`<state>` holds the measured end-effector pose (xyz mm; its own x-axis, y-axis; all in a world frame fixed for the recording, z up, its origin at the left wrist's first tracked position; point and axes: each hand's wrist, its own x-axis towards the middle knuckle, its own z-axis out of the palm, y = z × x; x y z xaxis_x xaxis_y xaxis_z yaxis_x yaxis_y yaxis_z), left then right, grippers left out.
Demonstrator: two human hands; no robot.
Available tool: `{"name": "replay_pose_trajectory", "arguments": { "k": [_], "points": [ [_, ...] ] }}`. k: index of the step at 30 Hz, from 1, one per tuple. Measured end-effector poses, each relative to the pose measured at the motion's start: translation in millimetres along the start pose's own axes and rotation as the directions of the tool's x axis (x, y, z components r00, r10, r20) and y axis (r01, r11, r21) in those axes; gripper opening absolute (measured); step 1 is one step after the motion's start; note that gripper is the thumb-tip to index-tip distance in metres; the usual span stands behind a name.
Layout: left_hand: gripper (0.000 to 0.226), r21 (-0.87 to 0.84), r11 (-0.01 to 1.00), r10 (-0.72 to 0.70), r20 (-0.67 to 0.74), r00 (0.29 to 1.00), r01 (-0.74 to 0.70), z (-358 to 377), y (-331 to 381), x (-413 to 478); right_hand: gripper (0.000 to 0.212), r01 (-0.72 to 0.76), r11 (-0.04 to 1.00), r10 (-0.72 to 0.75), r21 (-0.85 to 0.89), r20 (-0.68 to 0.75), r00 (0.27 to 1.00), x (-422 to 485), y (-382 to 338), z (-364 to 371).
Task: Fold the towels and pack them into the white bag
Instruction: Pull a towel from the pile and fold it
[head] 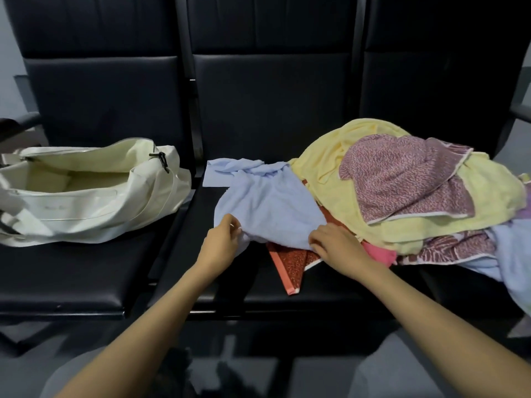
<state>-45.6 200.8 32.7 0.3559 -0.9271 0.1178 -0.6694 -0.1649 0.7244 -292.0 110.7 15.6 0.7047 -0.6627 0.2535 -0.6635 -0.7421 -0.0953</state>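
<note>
Progress: early. No folded towel is in view and none is packed, so I judge all the folding and packing still to do.
White bag (86, 214): on the left seat (86, 271), lying open, mouth wide.
Bag contents: looks bare inside, though the far corners are dim and I can't be sure.
Left hand (219, 239): pinching the near left edge of the blue towel (267, 205).
Blue towel: on the middle seat, rumpled and unfolded, near the bag but not touching it.
Right hand (336, 245): fingers curled on the towel's near right edge, gripping it.
Red towel (293, 262): partly under the blue one, a corner pointing to the seat front.
Pile (431, 225): on the right seat, loose and unfolded. Yellow towel (324, 168) with a maroon patterned towel (402, 179) on top, others beneath.
</note>
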Motion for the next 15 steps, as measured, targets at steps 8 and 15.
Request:
{"name": "replay_pose_trajectory", "arguments": {
  "k": [8,15],
  "points": [
    [0.03,0.575,0.803,-0.005,0.27,0.963,-0.157,-7,-15,-9,0.041,-0.245,0.926,0.289,-0.286,0.124,0.949,-3,-5,-1],
    [0.011,0.679,0.734,-0.184,0.195,0.963,0.003,-37,-21,-3,0.017,-0.458,0.888,0.459,-0.045,0.015,0.888,3,11,-29]
  ]
}}
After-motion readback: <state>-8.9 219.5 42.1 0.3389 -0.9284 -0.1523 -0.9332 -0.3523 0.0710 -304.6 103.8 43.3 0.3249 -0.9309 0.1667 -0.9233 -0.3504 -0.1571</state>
